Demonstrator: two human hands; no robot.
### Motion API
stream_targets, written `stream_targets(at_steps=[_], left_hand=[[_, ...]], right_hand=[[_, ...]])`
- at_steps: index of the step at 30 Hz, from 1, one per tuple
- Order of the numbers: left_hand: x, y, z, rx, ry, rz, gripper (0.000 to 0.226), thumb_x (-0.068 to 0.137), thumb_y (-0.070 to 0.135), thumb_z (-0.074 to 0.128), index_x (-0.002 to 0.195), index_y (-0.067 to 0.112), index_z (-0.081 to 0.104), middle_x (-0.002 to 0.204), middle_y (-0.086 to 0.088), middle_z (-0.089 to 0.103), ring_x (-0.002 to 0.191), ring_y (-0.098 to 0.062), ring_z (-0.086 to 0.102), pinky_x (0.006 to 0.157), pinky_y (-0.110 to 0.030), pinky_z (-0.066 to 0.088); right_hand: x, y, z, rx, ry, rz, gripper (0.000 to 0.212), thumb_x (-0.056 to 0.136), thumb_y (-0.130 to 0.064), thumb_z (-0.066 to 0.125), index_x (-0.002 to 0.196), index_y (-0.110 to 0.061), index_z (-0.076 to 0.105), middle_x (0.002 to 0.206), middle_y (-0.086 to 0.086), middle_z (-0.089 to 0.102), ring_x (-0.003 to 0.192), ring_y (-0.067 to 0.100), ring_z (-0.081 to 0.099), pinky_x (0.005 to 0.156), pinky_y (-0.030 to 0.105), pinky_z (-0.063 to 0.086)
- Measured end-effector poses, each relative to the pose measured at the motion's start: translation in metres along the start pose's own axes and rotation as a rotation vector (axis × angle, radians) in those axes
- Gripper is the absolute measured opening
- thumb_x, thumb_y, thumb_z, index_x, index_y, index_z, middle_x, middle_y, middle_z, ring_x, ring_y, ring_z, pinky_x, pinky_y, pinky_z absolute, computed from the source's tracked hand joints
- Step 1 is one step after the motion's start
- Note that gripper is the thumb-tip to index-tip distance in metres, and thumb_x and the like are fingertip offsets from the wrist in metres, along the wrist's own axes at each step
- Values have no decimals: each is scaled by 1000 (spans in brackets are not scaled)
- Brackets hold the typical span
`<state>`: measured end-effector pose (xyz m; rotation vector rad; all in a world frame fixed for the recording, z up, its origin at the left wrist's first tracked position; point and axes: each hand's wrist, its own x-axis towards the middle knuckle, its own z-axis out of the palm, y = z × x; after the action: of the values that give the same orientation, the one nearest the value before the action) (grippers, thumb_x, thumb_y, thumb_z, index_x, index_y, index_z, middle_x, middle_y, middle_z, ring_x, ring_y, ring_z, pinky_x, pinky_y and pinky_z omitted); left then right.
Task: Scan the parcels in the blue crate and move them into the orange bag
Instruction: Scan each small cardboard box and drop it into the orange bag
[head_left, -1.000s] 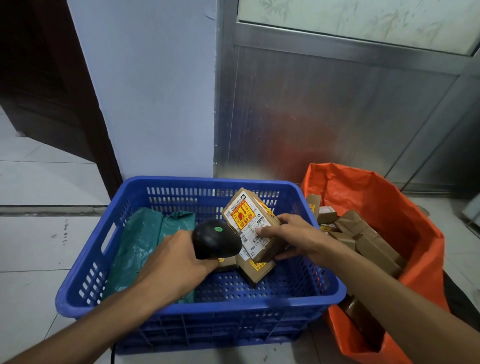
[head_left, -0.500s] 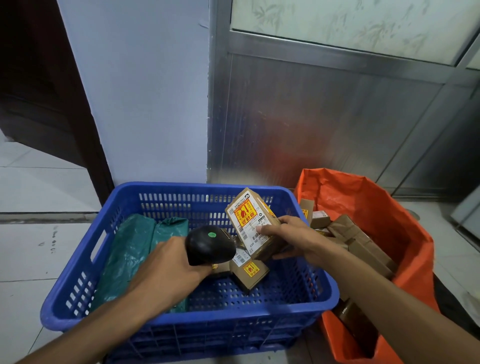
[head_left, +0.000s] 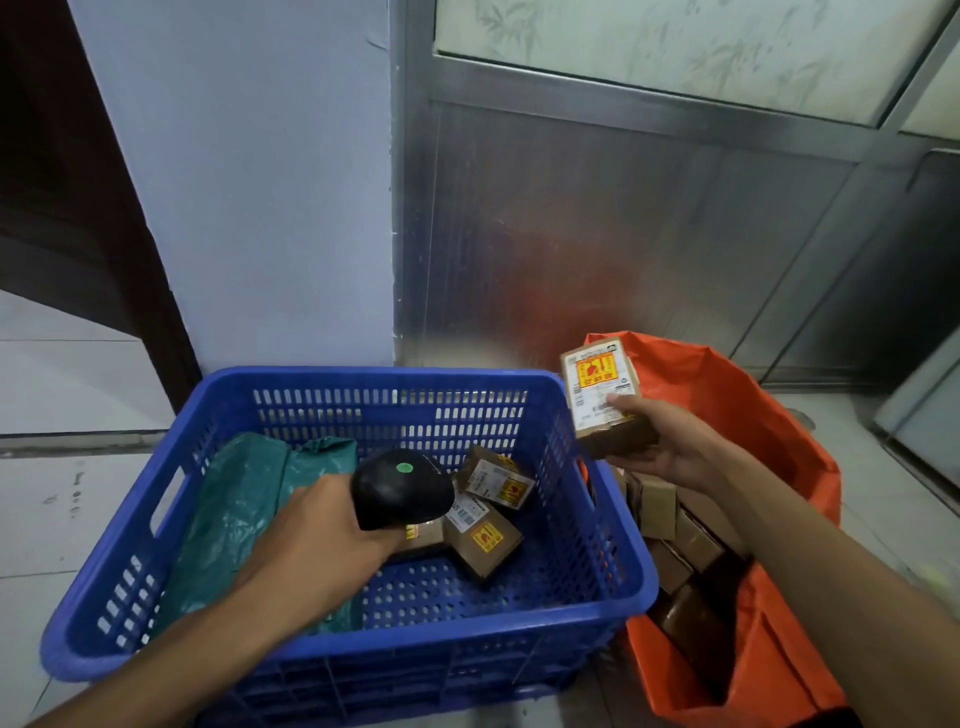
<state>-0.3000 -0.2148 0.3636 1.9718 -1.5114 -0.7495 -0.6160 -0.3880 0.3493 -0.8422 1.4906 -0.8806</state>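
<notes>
- Your left hand reaches in over the near rim of the crate, forearm coming up from the lower left, fingers wrapped round the handle of the scanner.
- The scanner's black head, with a green dot on top, points toward the boxes on the crate floor and hides part of them.
- Your right hand is held out from the lower right, above the gap where the crate's right rim meets the bag.
- That hand grips one box from below and behind, thumb pressed on its labelled face; the box stands nearly upright, with its yellow-and-red sticker toward you.
- The held box is clear of the crate floor, level with the bag's far edge, and touches neither the crate nor the bag.
- In the crate you have three small boxes that show: the back one is tilted, the front one lies just before it, and a third is mostly hidden under the scanner.
- Two green bags lie side by side along the crate's left half, partly under your left forearm.
- The orange bag stands just right of the crate, open at the top, with a pile of brown boxes inside; you cannot count them, as your right arm covers part.
- One scanner, one crate, one orange bag.
</notes>
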Motion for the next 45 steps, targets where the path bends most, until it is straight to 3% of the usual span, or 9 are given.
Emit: stream_targets(at_steps=[7,12,16,22,26,30,34,41,45], left_hand=[[2,2,0,-21,-6,-4,20,79,24,78,64,17,67,49,2,64,53,-20,65,55,-32,51],[2,2,1,-30,-27,-6,21,80,23,78,65,13,67,52,-6,66,50,-21,63,52,-32,48],[3,4,2,-38,-27,-28,23,80,21,78,63,13,66,47,-3,63,45,-17,57,52,-28,43],[6,5,4,-38,-28,-43,22,79,21,79,61,15,66,46,-2,64,47,-20,60,53,-30,45],[6,5,6,-52,-25,-52,24,76,22,80,59,15,65,45,-2,62,45,-19,58,53,-30,43],[8,2,4,-62,6,-74,22,76,18,80,60,17,65,47,-3,63,49,-22,61,54,-32,45],[8,-2,0,-56,42,-69,18,77,19,79,63,17,68,53,-4,66,56,-25,65,56,-34,49],[8,-6,-4,-39,49,-50,19,81,21,75,64,14,69,58,-8,69,57,-24,67,54,-32,48],[9,-6,-5,-44,76,-34,21,79,20,76,61,16,66,53,-6,66,51,-20,63,50,-29,43]], right_hand=[[22,15,-62,115,316,67,61,81,-18,79,135,-10,53,124,20,64,106,36,66,64,46,61],[22,31,-84,64,532,53,59,86,-4,70,141,-3,47,129,21,59,118,39,59,89,51,55],[38,50,-98,22,617,71,64,80,-7,77,137,-3,47,126,21,62,108,39,65,70,46,55],[133,113,-153,-125,673,127,78,60,-23,88,126,-8,49,114,22,64,94,43,66,72,59,59],[134,120,-139,-269,709,118,76,58,-36,90,120,-9,55,113,22,64,99,43,64,81,54,59],[62,80,-76,-374,686,83,57,81,-17,81,129,3,57,124,26,63,115,43,59,87,37,51],[63,80,-65,-464,668,68,47,89,-9,72,131,6,56,128,29,60,119,42,56,80,37,46],[65,79,-45,-624,579,-75,52,90,-20,68,139,-11,54,140,29,47,133,45,41,111,48,40],[61,68,-35,-694,590,-186,46,93,-11,63,136,-1,52,140,26,44,126,44,46,105,47,43]])
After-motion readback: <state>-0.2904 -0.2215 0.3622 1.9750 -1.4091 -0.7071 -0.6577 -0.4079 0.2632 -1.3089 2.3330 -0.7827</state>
